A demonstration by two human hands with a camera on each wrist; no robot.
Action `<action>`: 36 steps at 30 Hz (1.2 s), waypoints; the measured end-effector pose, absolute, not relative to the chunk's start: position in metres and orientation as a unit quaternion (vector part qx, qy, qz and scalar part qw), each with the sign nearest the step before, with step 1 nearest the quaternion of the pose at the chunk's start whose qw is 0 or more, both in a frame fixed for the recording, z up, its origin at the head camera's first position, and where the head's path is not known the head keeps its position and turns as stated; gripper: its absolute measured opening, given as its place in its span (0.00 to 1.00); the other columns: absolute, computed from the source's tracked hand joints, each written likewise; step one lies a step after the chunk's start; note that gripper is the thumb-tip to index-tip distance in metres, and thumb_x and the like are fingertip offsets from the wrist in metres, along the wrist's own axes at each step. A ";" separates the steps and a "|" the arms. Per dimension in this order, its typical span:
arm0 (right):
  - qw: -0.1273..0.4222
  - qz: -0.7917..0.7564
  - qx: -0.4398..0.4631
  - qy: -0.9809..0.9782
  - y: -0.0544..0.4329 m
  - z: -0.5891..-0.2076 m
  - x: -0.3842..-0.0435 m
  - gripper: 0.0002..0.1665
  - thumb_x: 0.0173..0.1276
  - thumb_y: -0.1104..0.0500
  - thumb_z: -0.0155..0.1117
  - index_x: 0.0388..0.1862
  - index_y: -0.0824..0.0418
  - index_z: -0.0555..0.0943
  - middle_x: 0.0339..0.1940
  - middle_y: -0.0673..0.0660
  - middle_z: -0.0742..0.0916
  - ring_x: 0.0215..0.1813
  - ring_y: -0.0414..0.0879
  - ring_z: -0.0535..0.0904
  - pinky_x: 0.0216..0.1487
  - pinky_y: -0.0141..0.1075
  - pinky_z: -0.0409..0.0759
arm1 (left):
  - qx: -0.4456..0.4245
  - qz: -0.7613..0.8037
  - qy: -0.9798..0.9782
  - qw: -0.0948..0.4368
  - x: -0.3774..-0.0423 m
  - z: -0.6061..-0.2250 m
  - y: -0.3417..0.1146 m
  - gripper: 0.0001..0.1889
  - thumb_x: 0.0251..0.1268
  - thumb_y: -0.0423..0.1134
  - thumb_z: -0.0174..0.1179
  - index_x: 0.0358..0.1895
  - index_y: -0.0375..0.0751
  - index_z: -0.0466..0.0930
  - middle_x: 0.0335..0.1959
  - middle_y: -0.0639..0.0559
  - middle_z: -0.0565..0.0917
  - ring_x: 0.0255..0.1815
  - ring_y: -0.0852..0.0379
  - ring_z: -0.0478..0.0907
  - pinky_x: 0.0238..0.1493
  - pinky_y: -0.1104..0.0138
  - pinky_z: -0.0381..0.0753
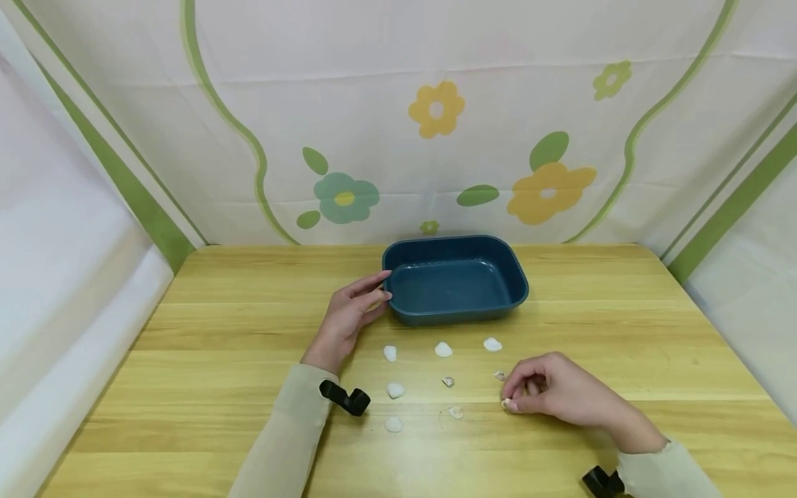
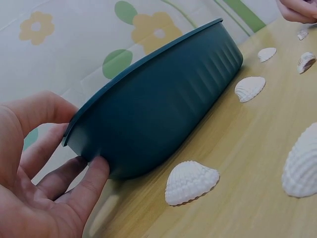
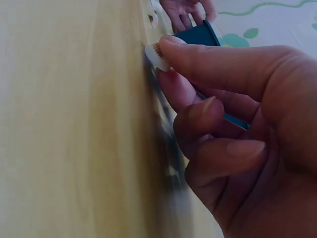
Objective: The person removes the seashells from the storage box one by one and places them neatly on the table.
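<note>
A dark blue plastic basin (image 1: 461, 319) stands on the table. My left hand (image 1: 349, 315) touches its left end; in the left wrist view, fingertips (image 2: 99, 166) rest against the outer wall and at the rim. My right hand (image 1: 560, 391) pinches a small pale seashell (image 3: 157, 57) between thumb and index finger, at the table surface. Close to those fingers lies a small shell (image 1: 500, 375). More shells lie in front of the basin, among them white ribbed ones (image 1: 443, 349) and a small brownish one (image 1: 448, 381).
Other white shells (image 1: 395, 391) lie loosely in rows on the wooden table (image 1: 249, 332). Behind the basin hangs a white curtain (image 1: 373, 124) with printed flowers, and it also closes off both sides. Black wrist cameras (image 1: 345, 398) sit on both sleeves.
</note>
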State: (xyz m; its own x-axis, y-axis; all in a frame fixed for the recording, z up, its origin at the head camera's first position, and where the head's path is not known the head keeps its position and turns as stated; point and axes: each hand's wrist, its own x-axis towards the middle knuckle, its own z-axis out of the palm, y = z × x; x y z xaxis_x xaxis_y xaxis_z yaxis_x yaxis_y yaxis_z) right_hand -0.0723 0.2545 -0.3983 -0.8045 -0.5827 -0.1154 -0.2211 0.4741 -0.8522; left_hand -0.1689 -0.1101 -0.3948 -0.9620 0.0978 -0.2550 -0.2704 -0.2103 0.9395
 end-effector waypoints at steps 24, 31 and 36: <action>0.252 -0.527 -0.197 0.787 0.270 -0.409 -0.085 0.10 0.69 0.61 0.78 0.46 0.62 0.90 0.31 0.51 0.89 0.26 0.33 0.74 0.22 0.30 0.74 | -0.071 0.773 0.620 0.116 -0.167 -0.395 -0.116 0.25 0.74 0.29 0.66 0.72 0.45 0.82 0.75 0.54 0.79 0.60 0.60 0.83 0.74 0.57 0.82; 0.264 -0.548 -0.205 0.767 0.274 -0.411 -0.089 0.11 0.70 0.63 0.77 0.48 0.66 0.89 0.30 0.50 0.88 0.24 0.32 0.72 0.18 0.31 0.72 | -0.068 0.774 0.619 0.115 -0.168 -0.395 -0.117 0.25 0.75 0.30 0.65 0.72 0.46 0.82 0.75 0.54 0.79 0.59 0.60 0.83 0.73 0.58 0.82; 0.273 -0.563 -0.209 0.752 0.277 -0.409 -0.089 0.11 0.71 0.64 0.75 0.48 0.68 0.88 0.32 0.50 0.89 0.22 0.33 0.71 0.16 0.31 0.70 | -0.055 0.757 0.641 0.118 -0.168 -0.390 -0.119 0.25 0.74 0.29 0.66 0.72 0.45 0.83 0.76 0.52 0.78 0.57 0.61 0.84 0.72 0.55 0.84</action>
